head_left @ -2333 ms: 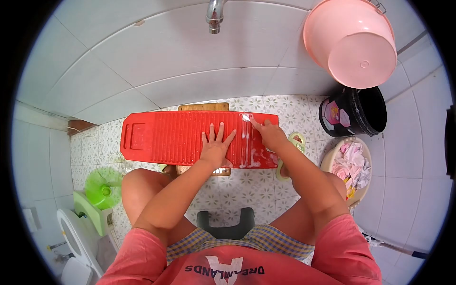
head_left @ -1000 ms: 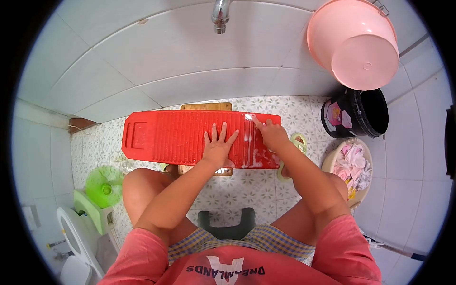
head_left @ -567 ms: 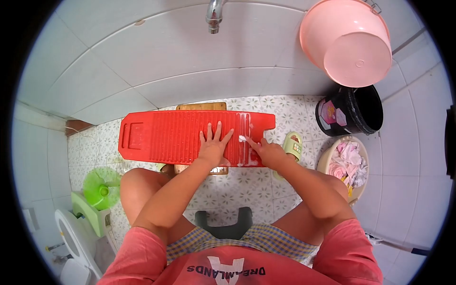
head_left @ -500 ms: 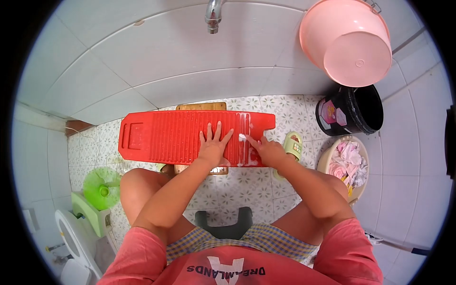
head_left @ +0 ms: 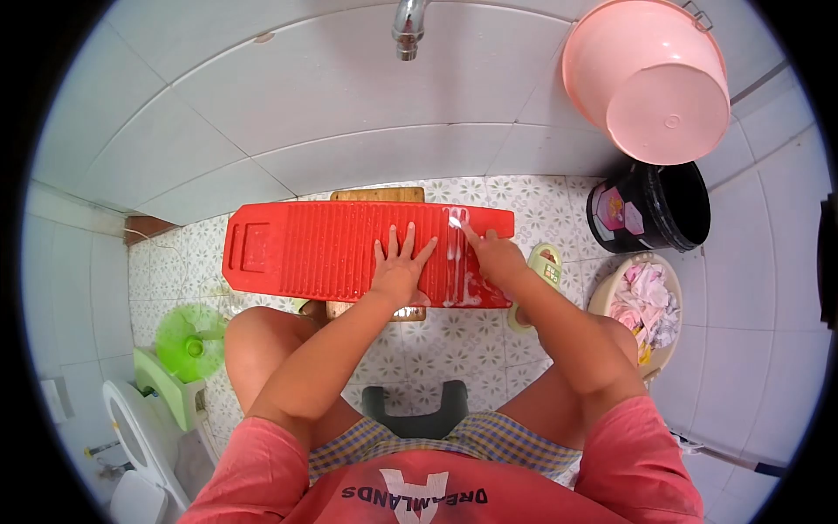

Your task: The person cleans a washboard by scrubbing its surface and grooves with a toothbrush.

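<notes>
A red ridged washboard (head_left: 323, 253) lies crosswise over a wooden stool (head_left: 378, 195). My left hand (head_left: 400, 271) rests flat on its ridges, fingers spread. On the board's right part, my right hand (head_left: 497, 255) touches the grooves with an outstretched index finger; the other fingers are bent. White foam (head_left: 454, 223) streaks the grooves beside that fingertip, with more of it near the board's lower right edge. Nothing shows in either hand.
A pink bucket (head_left: 668, 113) hangs upper right, above a black bucket (head_left: 624, 210). Below stands a beige basin (head_left: 602, 301) of clothes (head_left: 646, 301). A tap (head_left: 408, 31) juts from the wall. At left are a green brush-like item (head_left: 188, 345) and a toilet (head_left: 131, 428).
My right index finger has moved up the grooves from the middle toward the board's far edge, and the foam blob there has shifted too. My left hand stays on the board.
</notes>
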`<state>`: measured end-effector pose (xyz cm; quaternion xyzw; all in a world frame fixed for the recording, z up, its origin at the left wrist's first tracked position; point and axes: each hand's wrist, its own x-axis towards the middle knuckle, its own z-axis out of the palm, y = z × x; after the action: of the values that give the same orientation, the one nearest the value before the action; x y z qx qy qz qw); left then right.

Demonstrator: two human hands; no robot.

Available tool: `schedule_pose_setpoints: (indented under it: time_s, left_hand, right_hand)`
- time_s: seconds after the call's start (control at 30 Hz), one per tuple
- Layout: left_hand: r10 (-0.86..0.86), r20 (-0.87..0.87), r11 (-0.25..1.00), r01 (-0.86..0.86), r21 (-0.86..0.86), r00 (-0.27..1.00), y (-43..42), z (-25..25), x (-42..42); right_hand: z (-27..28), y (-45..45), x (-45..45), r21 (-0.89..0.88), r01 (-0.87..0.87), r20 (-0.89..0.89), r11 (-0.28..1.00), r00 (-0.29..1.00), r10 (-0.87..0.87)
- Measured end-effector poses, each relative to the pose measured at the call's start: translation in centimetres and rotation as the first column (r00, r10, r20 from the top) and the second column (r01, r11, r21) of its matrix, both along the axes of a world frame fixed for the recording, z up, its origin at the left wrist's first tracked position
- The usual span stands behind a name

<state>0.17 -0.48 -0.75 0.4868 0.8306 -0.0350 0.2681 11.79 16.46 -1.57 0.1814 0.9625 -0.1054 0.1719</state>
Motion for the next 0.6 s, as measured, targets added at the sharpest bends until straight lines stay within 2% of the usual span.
schedule_pose_setpoints:
  time_s: [0.33,0.47,0.6]
  left_hand:
    - [-0.008,-0.016,1.0,0.008,0.002,1.0,-0.2,-0.3,0.1]
    - [-0.022,-0.043,1.0,0.022,0.004,0.999,-0.4,-0.2,0.3]
    - [-0.023,-0.052,1.0,0.023,-0.001,0.998,-0.7,-0.3,1.2]
  right_hand:
    - [0.5,-3.2,3.8,-0.094,-0.029,0.114,0.995,0.993,0.04]
    - [1.3,-2.2,2.5,-0.069,-0.037,0.117,0.997,0.992,0.045]
    - [0.5,-1.4,1.8,-0.041,0.0,0.035,0.999,0.999,0.001]
